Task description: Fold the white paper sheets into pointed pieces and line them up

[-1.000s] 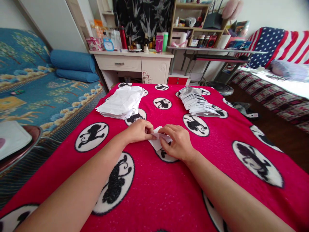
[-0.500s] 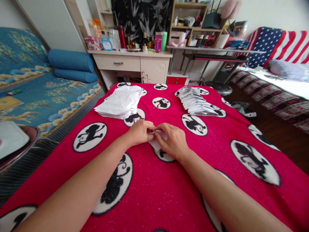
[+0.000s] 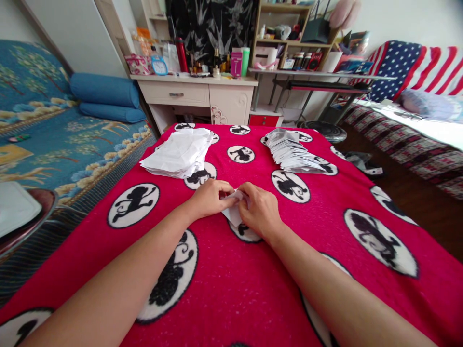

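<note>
Between my two hands is a small piece of white paper, folded in part, low over the red cloth. My left hand pinches its left side with thumb and fingers. My right hand is closed on the right side and covers that part of the paper. Beyond my left hand lies a pile of loose white paper sheets. Farther right, a fanned row of folded white papers rests on the cloth.
The cloth has black monkey figures in white ovals. A blue patterned sofa stands at the left, with a tray nearer me. Behind the table are a white dresser and a desk with shelves. A bed is at the right.
The fingers of my right hand have shifted slightly on the paper, and more of its upper edge shows between my hands. Both piles lie as before.
</note>
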The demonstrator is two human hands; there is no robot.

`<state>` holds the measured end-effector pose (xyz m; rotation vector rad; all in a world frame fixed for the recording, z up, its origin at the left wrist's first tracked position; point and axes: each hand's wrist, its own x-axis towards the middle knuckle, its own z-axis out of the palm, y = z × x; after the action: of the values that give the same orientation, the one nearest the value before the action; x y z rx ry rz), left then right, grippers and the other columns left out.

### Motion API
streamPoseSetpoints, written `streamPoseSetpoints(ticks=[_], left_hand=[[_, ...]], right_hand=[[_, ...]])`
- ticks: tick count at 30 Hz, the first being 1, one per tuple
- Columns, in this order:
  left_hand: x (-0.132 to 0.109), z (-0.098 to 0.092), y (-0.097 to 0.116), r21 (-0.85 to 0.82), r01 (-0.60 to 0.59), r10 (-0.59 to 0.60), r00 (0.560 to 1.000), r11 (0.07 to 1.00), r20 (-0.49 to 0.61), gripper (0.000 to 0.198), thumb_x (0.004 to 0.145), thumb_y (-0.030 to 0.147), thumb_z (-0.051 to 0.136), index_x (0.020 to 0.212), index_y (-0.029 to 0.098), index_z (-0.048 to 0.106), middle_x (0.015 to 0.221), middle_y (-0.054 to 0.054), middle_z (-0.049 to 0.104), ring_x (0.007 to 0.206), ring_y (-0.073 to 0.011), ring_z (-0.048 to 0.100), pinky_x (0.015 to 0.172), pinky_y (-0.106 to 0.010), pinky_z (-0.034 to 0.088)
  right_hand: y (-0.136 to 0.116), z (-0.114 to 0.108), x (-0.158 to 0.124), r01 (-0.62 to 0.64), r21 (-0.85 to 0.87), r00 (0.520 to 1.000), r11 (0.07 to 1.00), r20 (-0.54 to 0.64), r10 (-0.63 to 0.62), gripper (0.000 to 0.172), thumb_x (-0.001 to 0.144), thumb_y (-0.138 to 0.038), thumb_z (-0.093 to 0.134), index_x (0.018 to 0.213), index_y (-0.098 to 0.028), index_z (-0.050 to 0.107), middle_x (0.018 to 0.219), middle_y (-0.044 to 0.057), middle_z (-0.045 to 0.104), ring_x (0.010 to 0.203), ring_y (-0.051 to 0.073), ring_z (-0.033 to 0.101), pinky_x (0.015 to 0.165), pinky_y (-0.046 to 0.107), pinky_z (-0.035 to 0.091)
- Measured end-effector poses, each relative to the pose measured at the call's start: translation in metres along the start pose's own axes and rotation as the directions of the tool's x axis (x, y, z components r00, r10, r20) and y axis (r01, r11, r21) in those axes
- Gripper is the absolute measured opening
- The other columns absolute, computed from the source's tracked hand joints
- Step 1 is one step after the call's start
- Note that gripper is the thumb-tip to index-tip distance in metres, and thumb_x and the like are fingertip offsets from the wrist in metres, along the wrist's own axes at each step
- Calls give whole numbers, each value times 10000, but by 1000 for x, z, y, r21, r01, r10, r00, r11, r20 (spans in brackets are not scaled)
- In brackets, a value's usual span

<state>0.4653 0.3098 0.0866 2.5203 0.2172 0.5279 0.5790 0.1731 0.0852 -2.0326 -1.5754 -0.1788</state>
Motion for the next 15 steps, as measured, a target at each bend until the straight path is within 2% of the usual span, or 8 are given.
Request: streamPoseSetpoints(ticks=[4,9,15], left_hand=[[1,0,5,-122,43,-53,996,992,-76,208,819,301,605,703,138,660,680,-1,637,627,-101,538,603,-212,384],[1,2,9,-164,94,-116,985,982,-129,98,769,184,603,728,130,673,653,14,636,593,-89,525,573,-198,381],[1,7,7,-186,133,-161,976,974,-147,191,738,284,677,640,125,639,572,36,573,538,-73,467,531,-200,340]], right_hand=[[3,4,-1,-9,72,1000,997,-10,9,348,760,-137,456,1096,-175,536,870,61,693,787,207,653,638,269,408],[4,7,-1,58,119,998,991,30,-62,467,767,-112,414,1230,-134,468,921,98,692,805,217,656,681,287,445],[1,5,-2,101,132,991,986,77,-111,514,767,-128,414,1281,-112,435,979,123,689,835,234,657,706,310,458]])
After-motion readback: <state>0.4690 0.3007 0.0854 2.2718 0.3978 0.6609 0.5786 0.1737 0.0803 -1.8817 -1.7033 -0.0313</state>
